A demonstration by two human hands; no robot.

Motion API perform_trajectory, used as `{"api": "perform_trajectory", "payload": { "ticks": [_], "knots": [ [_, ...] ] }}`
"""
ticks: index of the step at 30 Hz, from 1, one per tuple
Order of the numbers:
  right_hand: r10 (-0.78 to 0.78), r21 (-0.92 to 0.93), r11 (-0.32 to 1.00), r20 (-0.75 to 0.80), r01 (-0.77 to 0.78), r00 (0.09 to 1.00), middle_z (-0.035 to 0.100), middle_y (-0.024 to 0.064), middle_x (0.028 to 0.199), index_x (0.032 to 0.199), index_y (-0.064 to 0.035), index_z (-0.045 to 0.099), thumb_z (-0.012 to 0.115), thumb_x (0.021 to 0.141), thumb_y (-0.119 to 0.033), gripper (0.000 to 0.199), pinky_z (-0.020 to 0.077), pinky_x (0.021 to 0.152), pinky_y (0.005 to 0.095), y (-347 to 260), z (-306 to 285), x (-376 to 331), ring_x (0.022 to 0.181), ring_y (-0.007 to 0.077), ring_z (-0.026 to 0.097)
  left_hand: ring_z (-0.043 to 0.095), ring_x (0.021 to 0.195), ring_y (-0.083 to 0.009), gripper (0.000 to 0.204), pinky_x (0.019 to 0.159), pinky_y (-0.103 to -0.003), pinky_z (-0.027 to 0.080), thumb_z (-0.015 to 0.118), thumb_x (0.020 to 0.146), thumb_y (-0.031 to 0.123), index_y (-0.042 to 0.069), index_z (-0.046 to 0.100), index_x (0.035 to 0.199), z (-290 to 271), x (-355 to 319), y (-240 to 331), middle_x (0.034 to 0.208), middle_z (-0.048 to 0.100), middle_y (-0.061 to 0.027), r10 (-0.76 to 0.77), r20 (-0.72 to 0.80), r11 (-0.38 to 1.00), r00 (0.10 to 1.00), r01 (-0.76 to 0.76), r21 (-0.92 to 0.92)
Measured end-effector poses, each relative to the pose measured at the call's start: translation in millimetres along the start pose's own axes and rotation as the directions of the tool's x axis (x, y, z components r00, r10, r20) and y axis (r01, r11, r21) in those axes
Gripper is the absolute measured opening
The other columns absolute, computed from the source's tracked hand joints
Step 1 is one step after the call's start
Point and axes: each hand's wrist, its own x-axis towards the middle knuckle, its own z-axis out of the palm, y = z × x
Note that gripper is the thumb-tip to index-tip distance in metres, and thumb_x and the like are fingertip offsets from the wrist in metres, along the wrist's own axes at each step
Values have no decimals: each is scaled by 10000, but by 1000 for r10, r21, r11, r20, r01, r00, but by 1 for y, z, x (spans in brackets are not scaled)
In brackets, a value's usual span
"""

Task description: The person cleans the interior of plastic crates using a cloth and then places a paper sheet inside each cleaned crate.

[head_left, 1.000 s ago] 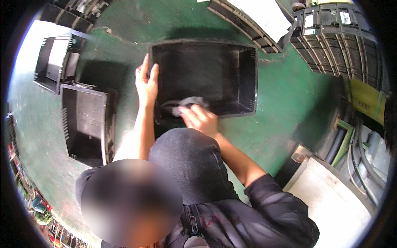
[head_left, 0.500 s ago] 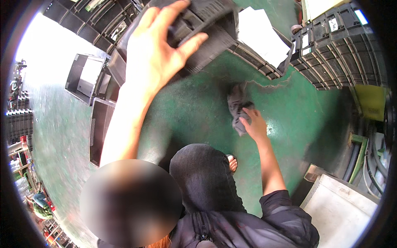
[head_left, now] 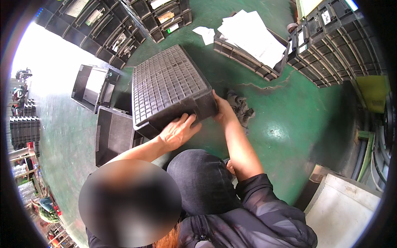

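A black plastic crate [head_left: 171,78] is tilted in front of me, its gridded underside facing up. My left hand [head_left: 178,133] is closed on its near side, fingers curled against the wall. At the crate's right near corner, my right hand [head_left: 223,109] grips the edge, its fingertips partly hidden. The inside of the crate is turned away from view. Just beyond my right hand, a crumpled grey cloth [head_left: 244,110] lies on the green floor [head_left: 285,107].
Left of the crate lie two open black crates, one nearer [head_left: 118,130] and one farther [head_left: 84,93]. A crate heaped with white paper [head_left: 250,37] stands ahead, a loose sheet [head_left: 204,34] beside it. Stacked crates [head_left: 331,45] rise at right. A whitish bin [head_left: 345,206] is near right.
The crate has come down and nearer, turning its underside up. My right hand has left the cloth on the floor and taken hold of the crate. My left hand has moved lower.
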Motion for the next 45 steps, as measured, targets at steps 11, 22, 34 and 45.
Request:
{"api": "perform_trajectory", "payload": {
  "ticks": [11, 22, 34, 45],
  "knots": [
    [-344, -36, 939, -85, 343, 935, 630, 83, 974, 1090, 19, 580, 464, 897, -168, 293, 476, 752, 309, 26, 0, -10, 829, 171, 607, 514, 942, -237, 254, 740, -298, 468, 522, 726, 156, 76, 565, 964, 16, -9, -15, 1047, 500, -117, 234, -72, 937, 969, -205, 283],
    [-314, -11, 947, -251, 322, 915, 613, 108, 1013, 1089, 41, 572, 478, 910, -229, 338, 468, 762, 323, 20, 11, -5, 869, 186, 596, 517, 908, -242, 225, 715, -339, 485, 543, 697, 88, 69, 560, 921, 10, 10, -32, 952, 486, -98, 94, -62, 995, 994, -91, 50],
    [-738, -827, -303, -111, -474, 666, 627, 149, 990, 965, -52, 606, 661, 707, -345, 393, 478, 739, 433, -17, -137, -55, 890, 328, 604, 563, 856, -191, 467, 755, -310, 457, 760, 713, 295, 27, 513, 1004, -160, 49, -109, 950, 576, -104, -550, -780, 826, 297, 333, -455],
    [-704, -926, -212, -77, -312, 706, 624, 23, 736, 787, -49, 621, 592, 706, -4, 97, 423, 560, 235, -202, -63, -167, 673, 132, 570, 595, 883, -195, 421, 780, -338, 482, 691, 769, 310, 17, 602, 1058, 7, -23, -157, 1024, 620, -100, -912, 223, -368, 344, -445, -816]
  ]
}}
